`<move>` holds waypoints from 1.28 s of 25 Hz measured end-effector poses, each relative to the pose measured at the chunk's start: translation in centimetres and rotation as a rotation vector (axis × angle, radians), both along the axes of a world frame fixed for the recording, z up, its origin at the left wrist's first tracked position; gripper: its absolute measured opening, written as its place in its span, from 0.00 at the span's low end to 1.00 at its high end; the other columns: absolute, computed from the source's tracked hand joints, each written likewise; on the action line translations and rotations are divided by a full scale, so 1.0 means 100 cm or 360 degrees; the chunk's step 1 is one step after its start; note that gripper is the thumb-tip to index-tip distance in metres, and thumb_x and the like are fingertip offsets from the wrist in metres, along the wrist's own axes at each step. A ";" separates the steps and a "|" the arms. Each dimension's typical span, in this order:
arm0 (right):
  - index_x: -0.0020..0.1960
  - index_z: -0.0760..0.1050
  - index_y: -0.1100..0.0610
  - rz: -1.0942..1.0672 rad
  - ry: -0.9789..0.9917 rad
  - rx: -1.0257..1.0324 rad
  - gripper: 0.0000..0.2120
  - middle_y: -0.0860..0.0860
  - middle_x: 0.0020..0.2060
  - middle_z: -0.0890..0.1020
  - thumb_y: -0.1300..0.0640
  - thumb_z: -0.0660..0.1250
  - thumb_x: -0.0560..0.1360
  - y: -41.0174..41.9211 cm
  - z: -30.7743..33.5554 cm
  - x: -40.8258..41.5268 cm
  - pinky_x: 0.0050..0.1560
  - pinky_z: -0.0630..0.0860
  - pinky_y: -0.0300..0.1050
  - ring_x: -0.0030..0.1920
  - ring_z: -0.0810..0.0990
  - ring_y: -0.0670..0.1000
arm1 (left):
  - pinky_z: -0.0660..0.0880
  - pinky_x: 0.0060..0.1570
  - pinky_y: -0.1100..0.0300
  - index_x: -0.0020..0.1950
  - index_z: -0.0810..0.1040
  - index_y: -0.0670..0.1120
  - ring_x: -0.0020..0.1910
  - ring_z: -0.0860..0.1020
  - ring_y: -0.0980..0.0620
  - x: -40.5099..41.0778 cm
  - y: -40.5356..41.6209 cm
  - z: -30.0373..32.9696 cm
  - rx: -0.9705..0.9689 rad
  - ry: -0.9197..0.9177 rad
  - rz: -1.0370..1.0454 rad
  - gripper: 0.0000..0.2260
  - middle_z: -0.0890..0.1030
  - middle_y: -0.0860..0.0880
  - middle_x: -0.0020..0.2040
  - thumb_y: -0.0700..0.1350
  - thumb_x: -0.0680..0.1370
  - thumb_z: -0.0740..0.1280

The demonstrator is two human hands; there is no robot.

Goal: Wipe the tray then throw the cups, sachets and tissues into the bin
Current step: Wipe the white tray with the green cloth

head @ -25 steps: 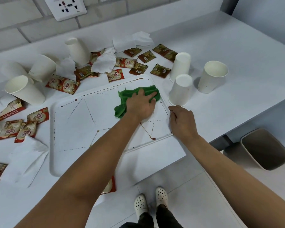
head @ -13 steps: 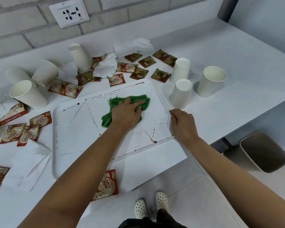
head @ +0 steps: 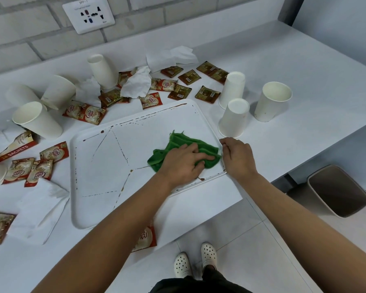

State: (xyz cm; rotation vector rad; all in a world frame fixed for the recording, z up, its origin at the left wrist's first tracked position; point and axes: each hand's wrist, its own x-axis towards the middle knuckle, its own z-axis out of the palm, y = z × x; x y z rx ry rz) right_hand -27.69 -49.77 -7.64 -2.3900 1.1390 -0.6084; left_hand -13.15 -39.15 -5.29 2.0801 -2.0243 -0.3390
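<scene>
The left hand (head: 183,163) lies flat on a green cloth (head: 186,148), fingers straight and close together, pressing it onto the white tray (head: 97,199) near the tray's right rim; the cloth bunches out past the fingertips and behind the knuckles, so the palm seems to be bearing down to scrub rather than to grip. The right hand (head: 238,158) sits just beside those fingertips, on the tray's right edge, its fingers curled down over the rim, most likely to keep the tray from sliding on the white counter (head: 304,70) under the wiping. Thin brown streaks cross the tray to the left of the cloth and dots of brown run along its far and near rims, so the wiping looks far from finished. Beyond the right hand's fingers stand three paper cups (head: 234,117), two inverted and one upright; more cups, coffee and creamer sachets (head: 85,112) and crumpled tissues (head: 136,84) lie scattered past the tray's far edge and to the left of the left hand, none yet collected. The bin (head: 338,190) stands on the floor, below the counter and to the right of the right wrist, and looks empty.
</scene>
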 end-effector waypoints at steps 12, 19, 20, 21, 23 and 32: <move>0.52 0.78 0.58 0.0002 -0.0033 0.0014 0.20 0.56 0.40 0.83 0.57 0.49 0.73 -0.004 -0.004 0.000 0.47 0.67 0.49 0.44 0.78 0.60 | 0.64 0.43 0.58 0.69 0.64 0.66 0.53 0.71 0.48 0.006 -0.026 0.002 0.0101 -0.0122 0.0262 0.17 0.71 0.48 0.54 0.58 0.80 0.54; 0.54 0.76 0.59 -0.0002 0.0027 0.0029 0.21 0.56 0.41 0.82 0.56 0.48 0.73 -0.004 -0.004 0.000 0.47 0.61 0.45 0.46 0.77 0.59 | 0.60 0.43 0.61 0.63 0.74 0.63 0.44 0.67 0.55 -0.011 0.001 0.005 0.0059 0.0071 -0.0081 0.14 0.66 0.56 0.43 0.55 0.79 0.59; 0.53 0.76 0.58 0.0004 0.0014 0.0025 0.20 0.55 0.42 0.82 0.56 0.48 0.73 -0.004 -0.005 0.000 0.47 0.62 0.46 0.46 0.78 0.59 | 0.59 0.41 0.62 0.62 0.76 0.62 0.43 0.66 0.57 -0.007 0.007 0.006 0.0065 0.0134 -0.0107 0.13 0.65 0.57 0.40 0.54 0.78 0.60; 0.53 0.77 0.58 0.0024 -0.0003 0.0016 0.20 0.55 0.42 0.83 0.56 0.49 0.73 -0.004 -0.005 0.000 0.48 0.64 0.48 0.46 0.78 0.59 | 0.60 0.40 0.62 0.60 0.78 0.61 0.41 0.67 0.58 0.000 0.011 0.007 0.0082 0.0204 -0.0109 0.12 0.66 0.57 0.38 0.53 0.78 0.62; 0.52 0.77 0.56 0.0077 -0.0011 0.0004 0.19 0.54 0.41 0.83 0.56 0.50 0.73 -0.004 -0.005 -0.001 0.49 0.69 0.52 0.46 0.78 0.59 | 0.61 0.37 0.62 0.58 0.80 0.57 0.40 0.69 0.58 0.018 0.017 0.008 0.0090 0.0304 -0.0042 0.11 0.67 0.58 0.36 0.51 0.77 0.64; 0.52 0.74 0.57 0.0090 0.0124 -0.0008 0.19 0.54 0.42 0.81 0.53 0.47 0.74 -0.006 -0.006 0.001 0.47 0.60 0.48 0.48 0.76 0.59 | 0.62 0.48 0.57 0.68 0.65 0.67 0.48 0.64 0.53 -0.008 0.001 0.005 0.0166 -0.0049 0.0107 0.17 0.63 0.51 0.47 0.54 0.80 0.55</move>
